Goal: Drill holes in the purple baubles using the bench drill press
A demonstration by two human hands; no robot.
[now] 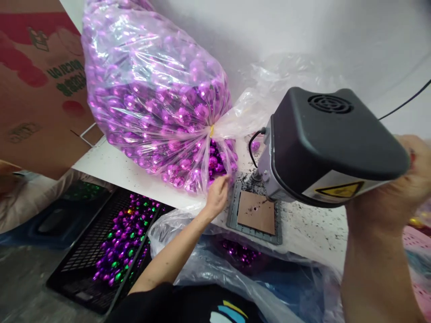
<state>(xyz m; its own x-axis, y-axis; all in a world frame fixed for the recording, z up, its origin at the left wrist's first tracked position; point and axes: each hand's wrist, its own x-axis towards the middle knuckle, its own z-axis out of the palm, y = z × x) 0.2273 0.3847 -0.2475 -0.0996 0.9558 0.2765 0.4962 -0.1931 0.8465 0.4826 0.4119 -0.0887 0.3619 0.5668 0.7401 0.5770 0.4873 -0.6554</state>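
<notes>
My left hand (pixel 218 195) is at a torn opening low in a large clear plastic bag (pixel 144 58) full of shiny purple faceted balls (pixel 183 114). Its fingers are curled together, and what they hold, if anything, is hidden. The bag is gathered with a yellow tie (pixel 212 130). My right hand (pixel 409 188) is against the far right side of a small black bench drill (pixel 340 143), its fingers mostly hidden behind the housing. Below the drill head, a brown square board (pixel 256 211) with a small hole rests on the grey base plate (pixel 278 235).
Dark shavings (pixel 313 224) litter the white table (pixel 134 172). A cardboard box (pixel 40 121) stands at left. Below is a black crate (pixel 81 273) of purple and green balls. Clear plastic sheeting (pixel 188 251) hangs over the front edge, with purple balls beneath. A pink basket (pixel 415 246) is at right.
</notes>
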